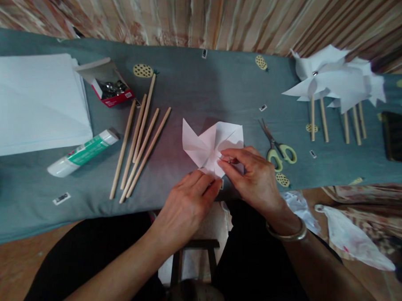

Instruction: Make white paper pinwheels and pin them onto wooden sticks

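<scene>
A white paper pinwheel [205, 146], partly folded, lies at the table's front edge between my hands. My left hand [192, 193] pinches its near edge, fingers curled together. Closed at the fingertips, my right hand [251, 170] pinches folded paper near the pinwheel's middle. A small glint shows between those fingers, too small to name. Several wooden sticks [139, 148] lie to the left. Right of my right hand is a pair of scissors [276, 147] with pale green handles, its blades pointing away from me.
Farther left are a glue tube [83, 153], an open red box [113, 90] of shiny metal pieces and a stack of white paper [32, 104]. Finished pinwheels [341, 80] on sticks lie at the right, beside a dark phone [396, 136]. A curtain [195, 17] hangs along the back.
</scene>
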Tool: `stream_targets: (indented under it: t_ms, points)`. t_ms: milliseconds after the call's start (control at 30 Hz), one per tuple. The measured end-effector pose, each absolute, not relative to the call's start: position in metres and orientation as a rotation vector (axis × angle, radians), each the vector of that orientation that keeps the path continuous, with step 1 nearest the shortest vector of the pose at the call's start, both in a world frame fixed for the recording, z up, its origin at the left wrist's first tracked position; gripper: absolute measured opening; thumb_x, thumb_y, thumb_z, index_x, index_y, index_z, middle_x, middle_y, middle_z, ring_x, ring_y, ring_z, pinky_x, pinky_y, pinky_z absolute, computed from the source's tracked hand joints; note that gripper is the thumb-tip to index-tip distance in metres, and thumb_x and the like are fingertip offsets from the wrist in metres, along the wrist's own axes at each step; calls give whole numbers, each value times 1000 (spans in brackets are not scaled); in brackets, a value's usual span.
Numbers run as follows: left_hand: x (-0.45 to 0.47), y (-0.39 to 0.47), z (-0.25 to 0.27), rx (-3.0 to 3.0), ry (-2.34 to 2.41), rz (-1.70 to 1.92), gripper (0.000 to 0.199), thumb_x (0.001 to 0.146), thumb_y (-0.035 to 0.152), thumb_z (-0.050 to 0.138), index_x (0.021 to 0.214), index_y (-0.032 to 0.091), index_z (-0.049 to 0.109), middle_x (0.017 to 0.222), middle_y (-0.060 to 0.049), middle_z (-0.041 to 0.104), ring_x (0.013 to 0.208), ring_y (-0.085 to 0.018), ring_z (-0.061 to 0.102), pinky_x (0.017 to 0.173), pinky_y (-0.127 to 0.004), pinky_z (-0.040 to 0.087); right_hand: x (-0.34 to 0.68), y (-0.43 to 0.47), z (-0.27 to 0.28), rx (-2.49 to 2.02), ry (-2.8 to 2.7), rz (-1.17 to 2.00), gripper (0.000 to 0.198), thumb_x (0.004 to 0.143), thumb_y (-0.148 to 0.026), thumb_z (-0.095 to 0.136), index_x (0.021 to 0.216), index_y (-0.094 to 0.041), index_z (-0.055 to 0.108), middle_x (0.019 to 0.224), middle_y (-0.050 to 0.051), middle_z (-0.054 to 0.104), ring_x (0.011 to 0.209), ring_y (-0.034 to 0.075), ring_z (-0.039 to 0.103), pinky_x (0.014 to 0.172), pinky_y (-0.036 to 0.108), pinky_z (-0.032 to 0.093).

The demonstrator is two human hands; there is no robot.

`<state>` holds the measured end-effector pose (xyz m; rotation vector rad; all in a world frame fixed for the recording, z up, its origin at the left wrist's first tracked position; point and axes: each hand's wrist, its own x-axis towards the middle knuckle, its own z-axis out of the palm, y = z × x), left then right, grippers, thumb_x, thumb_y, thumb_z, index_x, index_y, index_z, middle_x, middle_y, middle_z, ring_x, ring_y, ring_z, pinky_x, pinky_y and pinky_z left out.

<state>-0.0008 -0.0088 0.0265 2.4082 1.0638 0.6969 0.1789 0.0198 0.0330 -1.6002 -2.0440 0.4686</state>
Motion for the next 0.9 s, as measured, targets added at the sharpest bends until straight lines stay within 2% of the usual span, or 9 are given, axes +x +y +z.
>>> stream_targets:
  t_ms: [900]
  points:
    - [-1,-9,26,2356,1073,671,24,98,14,42,108,9,63,97,-10,67,85,-20,57,74,-34,55,179,21,29,-1558,-2193,284,16,92,-27,61,102,-18,69,88,5,74,83,19,65,78,31,52]
